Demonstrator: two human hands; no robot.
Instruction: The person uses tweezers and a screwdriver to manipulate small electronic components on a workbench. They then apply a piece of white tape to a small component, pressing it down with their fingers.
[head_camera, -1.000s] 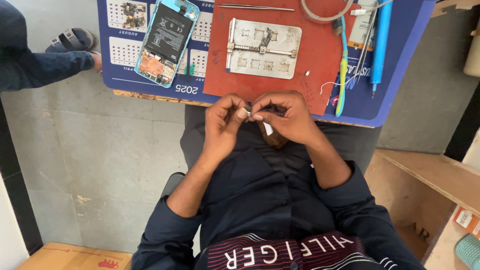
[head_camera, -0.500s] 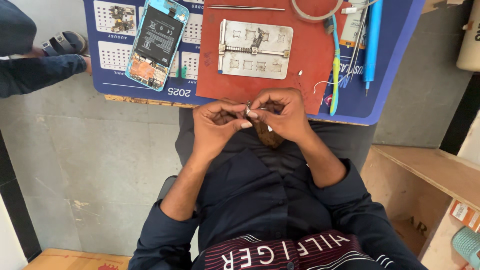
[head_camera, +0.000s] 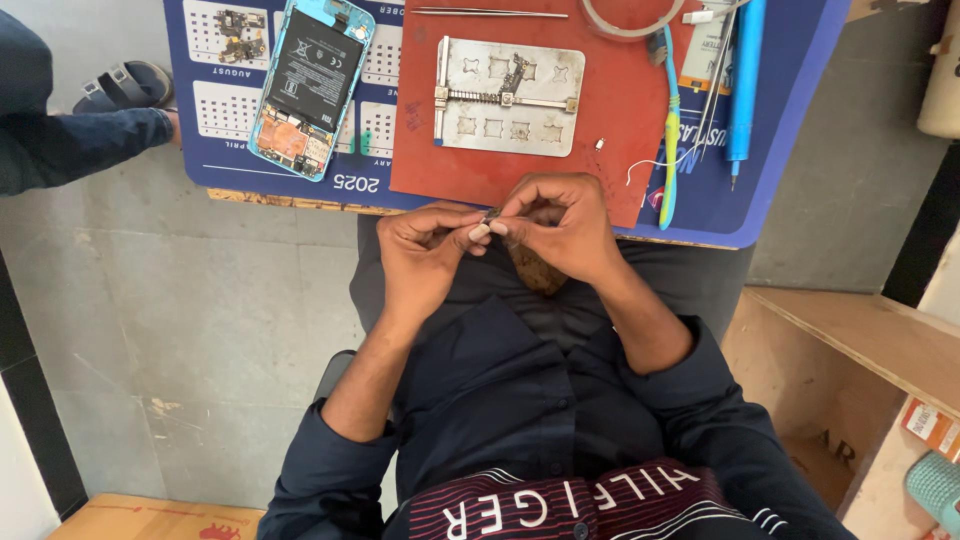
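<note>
My left hand (head_camera: 425, 258) and my right hand (head_camera: 556, 222) meet at the near edge of the worktable, over my lap. Between the fingertips of both hands I pinch a tiny dark part (head_camera: 490, 216); what it is cannot be made out. Just beyond the hands lies a red mat (head_camera: 610, 110) with a metal holding plate (head_camera: 508, 95) on it. An opened phone (head_camera: 311, 85) in a light blue frame, its battery and boards showing, rests on the blue desk sheet (head_camera: 215, 160) to the left.
Tweezers (head_camera: 490, 13), a ring of tape (head_camera: 628, 20), a toothbrush (head_camera: 668, 120) and a blue pen-shaped tool (head_camera: 744, 85) lie at the table's far right. Another person's leg (head_camera: 70, 145) and sandalled foot (head_camera: 125, 88) are at left. A wooden shelf (head_camera: 860, 350) stands at right.
My hands stay together on the small part while the fingers shift slightly. The view has drifted, so the table shows a little more to the left.
</note>
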